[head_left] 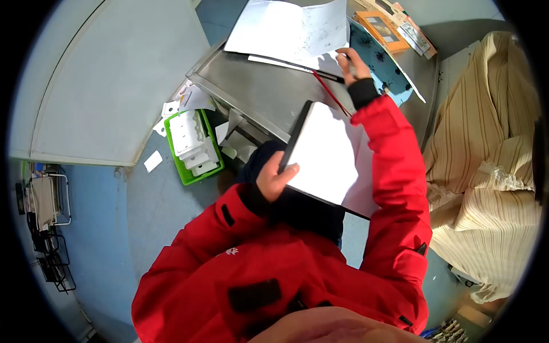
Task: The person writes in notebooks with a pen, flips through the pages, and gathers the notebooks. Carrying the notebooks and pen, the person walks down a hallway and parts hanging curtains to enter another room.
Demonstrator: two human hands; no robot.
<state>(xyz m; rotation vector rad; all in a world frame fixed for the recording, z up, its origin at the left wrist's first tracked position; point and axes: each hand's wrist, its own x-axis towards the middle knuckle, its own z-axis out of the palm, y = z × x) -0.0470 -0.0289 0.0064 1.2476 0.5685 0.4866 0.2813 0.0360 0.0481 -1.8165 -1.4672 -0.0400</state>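
An open notebook (329,151) with blank white pages and a dark cover lies tilted across my lap and the table's near edge. My left hand (273,177) grips its left edge, the thumb on the page and the fingers beneath. Up at the table, my right hand (354,66) is closed around a slim greyish pen (351,71), partly hidden by the fingers. It is beside a stack of loose papers (286,28), one sheet bearing faint marks. A red ribbon (329,90) stretches between the stack and the notebook.
The metal table (246,80) carries a blue patterned sheet (372,54) and an orange-framed box (382,30) at the right. A green basket (186,177) of white pieces stands on the floor, with scraps around it. Striped cloth (486,137) covers something at the right.
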